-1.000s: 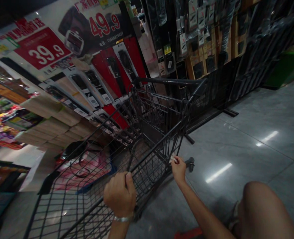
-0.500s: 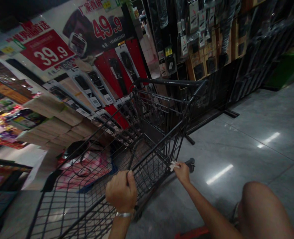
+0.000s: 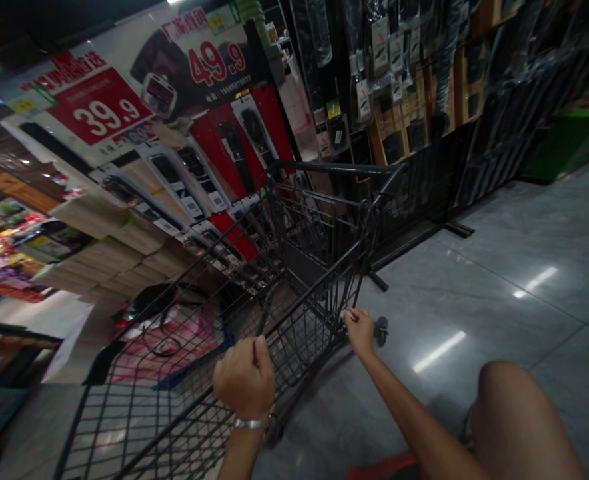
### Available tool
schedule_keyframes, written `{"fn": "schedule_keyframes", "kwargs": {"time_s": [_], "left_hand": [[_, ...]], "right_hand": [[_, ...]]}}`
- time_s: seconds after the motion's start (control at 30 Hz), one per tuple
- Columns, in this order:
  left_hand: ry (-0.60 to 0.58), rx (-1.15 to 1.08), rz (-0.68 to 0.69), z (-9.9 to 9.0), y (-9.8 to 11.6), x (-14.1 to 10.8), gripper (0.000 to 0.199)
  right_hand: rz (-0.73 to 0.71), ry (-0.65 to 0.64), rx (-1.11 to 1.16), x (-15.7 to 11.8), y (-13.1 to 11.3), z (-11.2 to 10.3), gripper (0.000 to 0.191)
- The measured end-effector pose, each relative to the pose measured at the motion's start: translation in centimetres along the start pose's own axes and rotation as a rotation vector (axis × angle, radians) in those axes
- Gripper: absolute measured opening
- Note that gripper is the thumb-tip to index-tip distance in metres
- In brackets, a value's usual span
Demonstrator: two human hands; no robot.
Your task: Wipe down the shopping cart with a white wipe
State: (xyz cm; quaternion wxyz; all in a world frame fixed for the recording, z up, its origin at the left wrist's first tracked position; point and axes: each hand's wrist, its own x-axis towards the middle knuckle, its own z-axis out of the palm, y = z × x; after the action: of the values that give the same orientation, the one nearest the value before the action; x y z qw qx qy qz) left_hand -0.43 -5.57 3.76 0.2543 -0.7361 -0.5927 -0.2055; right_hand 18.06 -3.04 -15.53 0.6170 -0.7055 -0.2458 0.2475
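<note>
A black wire shopping cart (image 3: 339, 170) stands before me, its handle at the far end. My left hand (image 3: 244, 377) is closed around the near top rim of its basket, with a silver bracelet on the wrist. Low by the cart's side, near the lower frame and a wheel (image 3: 381, 331), is my right hand (image 3: 359, 329). Its fingers are pinched against the cart's wires. The crumpled white tissue in those fingers is mostly hidden now, with only a pale bit showing at the fingertips.
Behind the cart a display rack holds packaged belts (image 3: 182, 177) under a price sign (image 3: 97, 110). More packaged goods (image 3: 392, 87) hang to the right. Stacked boxes (image 3: 107, 263) and a pink bundle (image 3: 174, 340) lie beyond the basket. My bent knee (image 3: 517, 413) is at right.
My right hand has shifted slightly up and left along the cart frame, and the white tissue has become mostly hidden. My left hand keeps its hold on the rim.
</note>
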Motion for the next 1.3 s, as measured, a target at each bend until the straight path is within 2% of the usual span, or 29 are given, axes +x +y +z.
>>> {"fn": "schedule_keyframes", "kwargs": {"time_s": [0.2, 0.4, 0.53, 0.77, 0.87, 1.07, 1.17, 1.3], "left_hand": [[0.004, 0.005, 0.044, 0.0, 0.1, 0.0, 0.033], [-0.011, 0.003, 0.041, 0.2, -0.2, -0.1, 0.033], [-0.006, -0.011, 0.015, 0.3, -0.3, -0.1, 0.034], [-0.084, -0.025, -0.019, 0.4, -0.1, -0.3, 0.036], [-0.068, -0.025, -0.024, 0.4, 0.0, -0.2, 0.036], [-0.016, -0.045, 0.007, -0.1, 0.3, 0.1, 0.036], [-0.004, -0.021, 0.026, -0.2, 0.3, 0.2, 0.036], [0.056, 0.013, 0.052, 0.1, 0.2, 0.2, 0.038]], "right_hand": [[0.044, -0.026, -0.090, -1.0, 2.4, 0.8, 0.016], [0.036, -0.040, -0.105, -1.3, 2.5, 0.9, 0.015], [0.062, -0.034, -0.094, -2.0, 2.8, -0.1, 0.013], [0.159, 0.012, -0.010, -3.1, 3.7, -2.8, 0.007], [0.218, 0.035, 0.087, -3.0, 2.9, -1.9, 0.006], [0.418, 0.002, 0.404, -3.0, -0.1, 1.6, 0.020], [0.479, 0.002, 0.574, -2.6, -1.5, 1.5, 0.024], [0.463, -0.005, 0.774, -1.0, -3.5, -0.1, 0.021]]}}
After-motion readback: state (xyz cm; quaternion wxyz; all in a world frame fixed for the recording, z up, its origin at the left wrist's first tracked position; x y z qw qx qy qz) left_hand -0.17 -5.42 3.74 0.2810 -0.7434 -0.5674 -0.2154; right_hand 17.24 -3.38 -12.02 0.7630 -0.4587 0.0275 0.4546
